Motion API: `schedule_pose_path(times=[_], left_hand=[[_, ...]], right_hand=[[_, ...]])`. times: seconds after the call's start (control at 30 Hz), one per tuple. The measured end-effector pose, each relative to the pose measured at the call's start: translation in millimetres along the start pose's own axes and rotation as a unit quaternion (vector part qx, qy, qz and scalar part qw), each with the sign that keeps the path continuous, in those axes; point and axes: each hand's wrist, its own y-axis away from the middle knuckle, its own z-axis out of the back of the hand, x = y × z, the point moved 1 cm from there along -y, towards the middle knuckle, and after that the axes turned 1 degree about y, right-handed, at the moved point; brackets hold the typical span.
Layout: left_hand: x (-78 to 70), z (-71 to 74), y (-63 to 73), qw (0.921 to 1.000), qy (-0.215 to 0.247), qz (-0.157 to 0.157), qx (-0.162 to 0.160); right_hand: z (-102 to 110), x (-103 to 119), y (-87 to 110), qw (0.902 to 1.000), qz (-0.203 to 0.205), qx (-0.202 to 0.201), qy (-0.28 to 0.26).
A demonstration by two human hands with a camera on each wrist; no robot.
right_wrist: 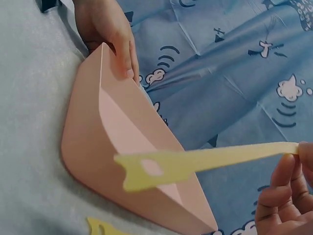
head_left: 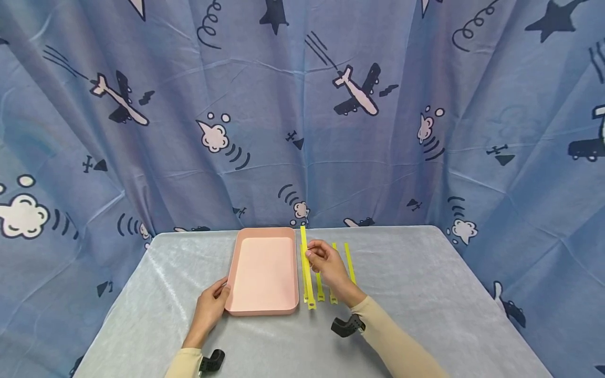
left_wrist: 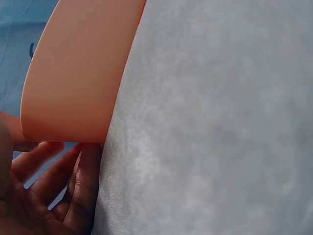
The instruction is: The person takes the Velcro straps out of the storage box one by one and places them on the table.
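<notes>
A shallow pink tray (head_left: 264, 273) lies on the table. My left hand (head_left: 208, 310) holds it at its near left corner, the thumb over the rim and the fingers against the outer wall (left_wrist: 78, 78). Just right of the tray, my right hand (head_left: 332, 270) pinches a yellow hook-and-loop cable tie (head_left: 309, 286) between thumb and fingertips. Its slotted wide end (right_wrist: 132, 171) points toward me, raised in front of the tray in the right wrist view. Several more yellow ties (head_left: 350, 262) lie beside and under the right hand, partly hidden by it.
A pale grey cloth covers the table (head_left: 425, 299). Behind its far edge hangs a blue curtain (head_left: 264, 173) printed with planes and clouds. Black wrist devices (head_left: 347, 326) sit on both forearms.
</notes>
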Motion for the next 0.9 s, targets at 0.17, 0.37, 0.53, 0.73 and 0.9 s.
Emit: schedule_pose_path(times=[0.17,0.37,0.53,0.73,0.9], left_hand=[[0.0,1.3,-1.0,1.0,-0.001,-0.001,-0.003],[0.6,1.7,-0.4,1.0,-0.006,-0.005,-0.003],[-0.5,0.9,-1.2,1.0,-0.003,-0.006,-0.004],[0.1,-0.2,-1.3,0.9999,-0.007,-0.007,0.002],[1.0,0.0,-0.9,0.9999,-0.008,-0.005,0.004]], right_hand=[[12,-4,-0.9,0.9998,-0.015,-0.013,0.002],[28,-6,-1.0,0.9996,-0.022,-0.014,0.01],[42,-7,-1.8,0.9995,-0.023,-0.02,0.008],[57,-9,0.6,0.9979,-0.048,-0.036,0.024],[71,-10,-0.9,0.997,-0.059,-0.044,0.022]])
